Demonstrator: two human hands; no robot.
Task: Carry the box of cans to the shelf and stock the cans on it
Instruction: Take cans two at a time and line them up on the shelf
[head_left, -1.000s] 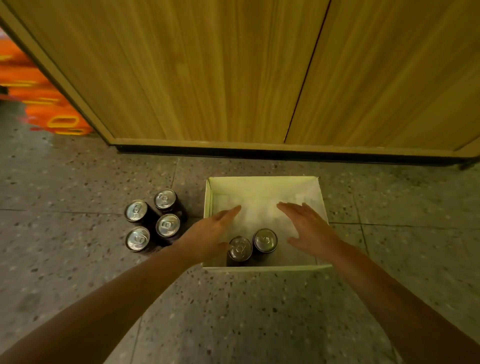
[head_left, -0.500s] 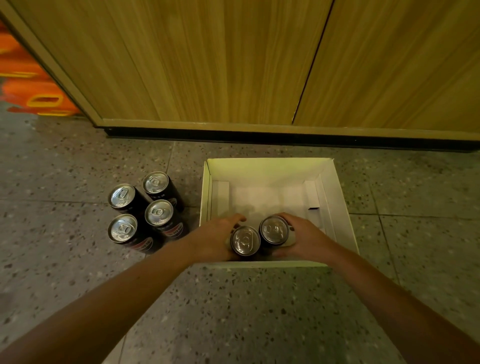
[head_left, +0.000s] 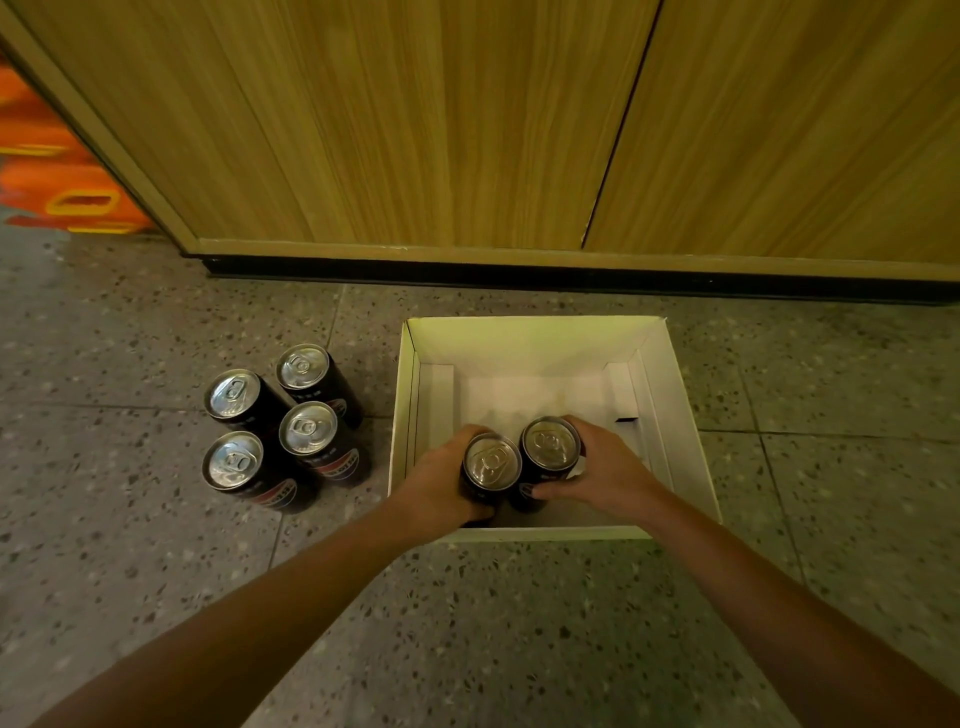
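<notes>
Cans: four (head_left: 283, 423) stand clustered on the floor (head_left: 104, 519) left of the box (head_left: 680, 415), likely unloaded for stocking. Our left grip (head_left: 441, 480) wraps one can (head_left: 491, 462) inside the box; our right grip (head_left: 605, 467) wraps its neighbour (head_left: 549, 444), both upright, ready to lift.

white box (head_left: 670, 415), black cans (head_left: 327, 457)

Floor (head_left: 156, 545): grey speckled terrazzo tiles, thin joints. Far side: wood-grain cabinet (head_left: 415, 119), two panels with a dark vertical seam right of centre, black kickboard (head_left: 519, 273) beneath. Orange crates (head_left: 57, 176) far left. Dim, warm yellowish light.
</notes>
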